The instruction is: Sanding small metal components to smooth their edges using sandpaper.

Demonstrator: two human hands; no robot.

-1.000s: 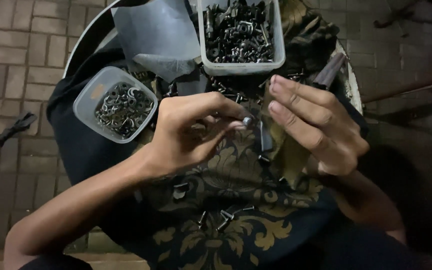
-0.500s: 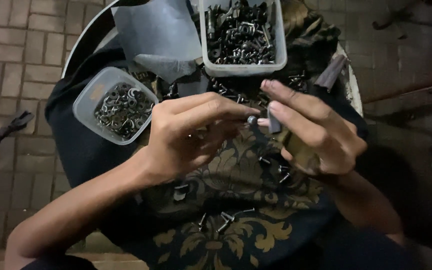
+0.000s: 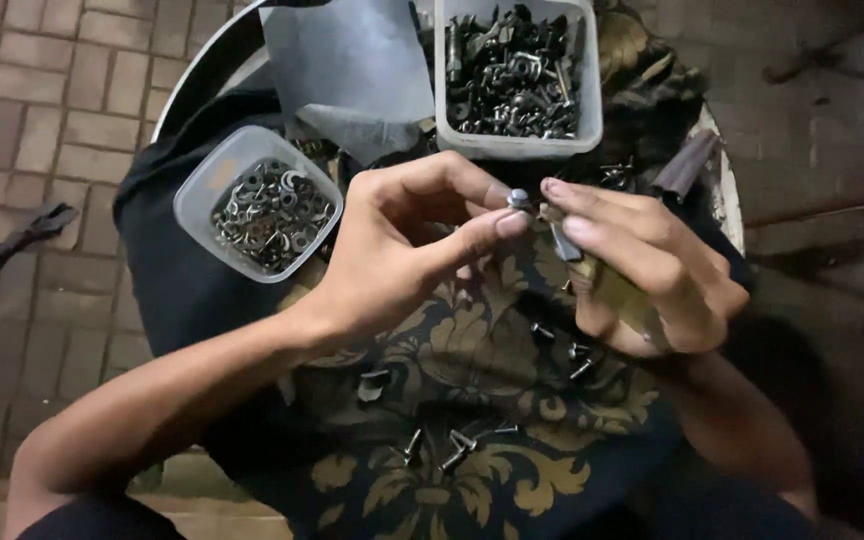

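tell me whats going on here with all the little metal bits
A person is working over a dark cloth with a gold leaf pattern. The left hand pinches a small round-headed metal piece between thumb and forefinger, and the right hand meets it, holding a small flat metal part. Loose screws lie on the cloth. Behind the hands sit a rounded clear tub of washers and a rectangular tub of mixed hardware.
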